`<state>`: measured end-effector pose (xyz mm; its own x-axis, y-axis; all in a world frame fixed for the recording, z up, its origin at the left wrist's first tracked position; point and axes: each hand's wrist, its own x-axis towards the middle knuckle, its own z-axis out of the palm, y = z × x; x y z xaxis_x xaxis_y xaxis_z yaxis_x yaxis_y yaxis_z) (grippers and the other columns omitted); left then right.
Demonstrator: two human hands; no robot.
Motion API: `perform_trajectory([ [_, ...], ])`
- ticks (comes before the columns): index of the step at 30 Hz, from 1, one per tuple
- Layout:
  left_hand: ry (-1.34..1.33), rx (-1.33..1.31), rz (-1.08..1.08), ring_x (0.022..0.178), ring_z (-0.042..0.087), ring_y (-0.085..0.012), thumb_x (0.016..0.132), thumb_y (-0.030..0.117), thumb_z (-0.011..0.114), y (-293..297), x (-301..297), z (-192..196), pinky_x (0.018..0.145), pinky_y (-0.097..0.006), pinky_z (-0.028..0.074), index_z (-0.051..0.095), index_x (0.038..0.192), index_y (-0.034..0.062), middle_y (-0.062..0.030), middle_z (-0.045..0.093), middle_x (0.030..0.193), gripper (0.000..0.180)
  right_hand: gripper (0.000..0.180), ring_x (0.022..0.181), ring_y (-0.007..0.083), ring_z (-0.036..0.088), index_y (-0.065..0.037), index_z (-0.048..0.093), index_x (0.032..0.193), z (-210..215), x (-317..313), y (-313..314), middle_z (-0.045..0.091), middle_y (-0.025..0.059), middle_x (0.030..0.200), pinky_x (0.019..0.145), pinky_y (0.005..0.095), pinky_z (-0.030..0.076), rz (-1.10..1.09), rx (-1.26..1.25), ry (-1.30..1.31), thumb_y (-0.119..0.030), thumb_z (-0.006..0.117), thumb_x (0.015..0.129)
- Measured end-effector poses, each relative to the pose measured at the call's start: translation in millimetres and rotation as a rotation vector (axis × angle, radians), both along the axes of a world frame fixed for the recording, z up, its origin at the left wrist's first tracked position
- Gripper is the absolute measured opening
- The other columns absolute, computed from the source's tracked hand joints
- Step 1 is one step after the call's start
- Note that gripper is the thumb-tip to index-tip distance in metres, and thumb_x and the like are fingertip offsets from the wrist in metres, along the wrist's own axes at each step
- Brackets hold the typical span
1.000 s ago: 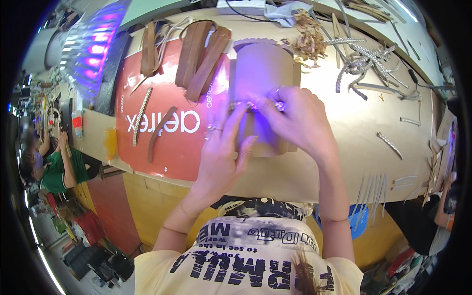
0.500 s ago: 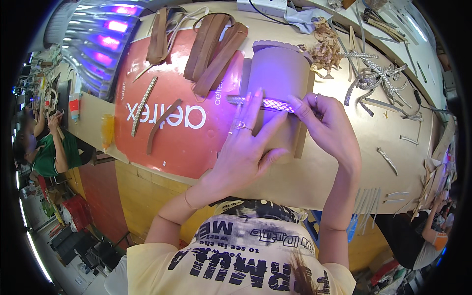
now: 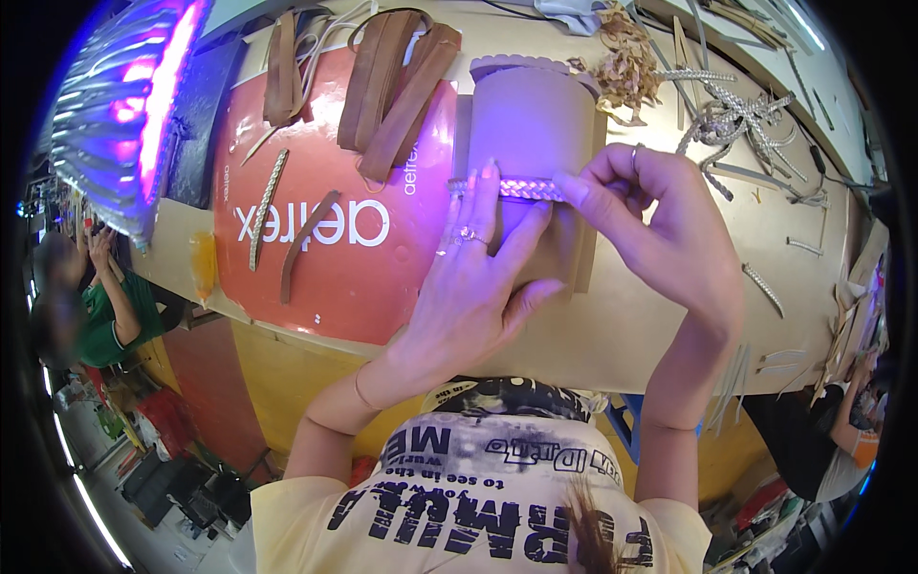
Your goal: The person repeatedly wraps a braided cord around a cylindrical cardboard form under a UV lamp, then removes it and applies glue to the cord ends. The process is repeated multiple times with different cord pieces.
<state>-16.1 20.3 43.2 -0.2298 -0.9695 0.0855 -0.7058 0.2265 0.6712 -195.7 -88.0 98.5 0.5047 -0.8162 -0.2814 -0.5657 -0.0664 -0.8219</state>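
Head view, from where I stand: the left hand lies spread, pressing the silver braid, the right hand pinches its end, across the rounded block, where uneven pulling might skew it.

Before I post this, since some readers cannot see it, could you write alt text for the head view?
A person's left hand rests on a silvery braided strip across a curved brown form, while the right hand pinches it farther right. Brown straps lie partly over a red sheet to the left; loose braided cords lie to the right.
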Motion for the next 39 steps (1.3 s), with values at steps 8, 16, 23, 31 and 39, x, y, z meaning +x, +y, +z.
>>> perform_trajectory([
  [8, 0.016, 0.020, -0.004, 0.135, 0.018, -0.0616, 0.088, 0.034, 0.067, -1, 0, 3, 0.111, -0.061, 0.021, 0.041, 0.142, 0.0061, -0.0430, 0.017, 0.146, 0.066, 0.023, 0.066, 0.0024, 0.049, 0.001, 0.067, 0.084, -25, -11, 0, 0.061, -0.0027, 0.070, 0.059, 0.0206, 0.037, -0.107, 0.111, -0.048, -0.021, 0.068, 0.091],
  [16, -0.015, 0.021, -0.027, 0.137, 0.017, -0.0597, 0.088, 0.031, 0.067, -1, 1, 5, 0.112, -0.061, 0.019, 0.038, 0.144, 0.0047, -0.0426, 0.017, 0.147, 0.067, 0.027, 0.059, 0.0026, 0.044, 0.002, 0.067, 0.081, -52, -14, 9, 0.058, -0.0027, 0.066, 0.053, 0.0218, 0.034, -0.209, 0.123, -0.223, -0.024, 0.069, 0.090],
  [23, -0.025, 0.022, -0.036, 0.138, 0.016, -0.0582, 0.088, 0.030, 0.067, -1, 1, 5, 0.113, -0.061, 0.018, 0.038, 0.144, 0.0050, -0.0413, 0.015, 0.148, 0.068, 0.023, 0.070, 0.0040, 0.051, 0.001, 0.065, 0.082, -51, -14, 12, 0.061, -0.0021, 0.074, 0.065, 0.0217, 0.041, -0.210, 0.161, -0.171, -0.019, 0.067, 0.093],
  [31, -0.035, 0.029, -0.043, 0.137, 0.015, -0.0595, 0.087, 0.032, 0.069, -1, 2, 5, 0.112, -0.061, 0.019, 0.038, 0.144, 0.0057, -0.0414, 0.015, 0.148, 0.070, 0.022, 0.066, 0.0050, 0.046, 0.002, 0.062, 0.078, -30, -8, 22, 0.054, -0.0029, 0.066, 0.061, 0.0227, 0.038, -0.256, 0.063, -0.208, -0.015, 0.068, 0.091],
  [39, -0.043, 0.038, -0.028, 0.136, 0.017, -0.0614, 0.086, 0.032, 0.069, -2, 1, 7, 0.111, -0.061, 0.022, 0.040, 0.144, 0.0072, -0.0418, 0.015, 0.147, 0.069, 0.021, 0.061, 0.0051, 0.043, 0.002, 0.062, 0.076, -22, -2, 24, 0.051, -0.0030, 0.063, 0.057, 0.0221, 0.036, -0.243, -0.124, -0.235, -0.012, 0.070, 0.088],
])
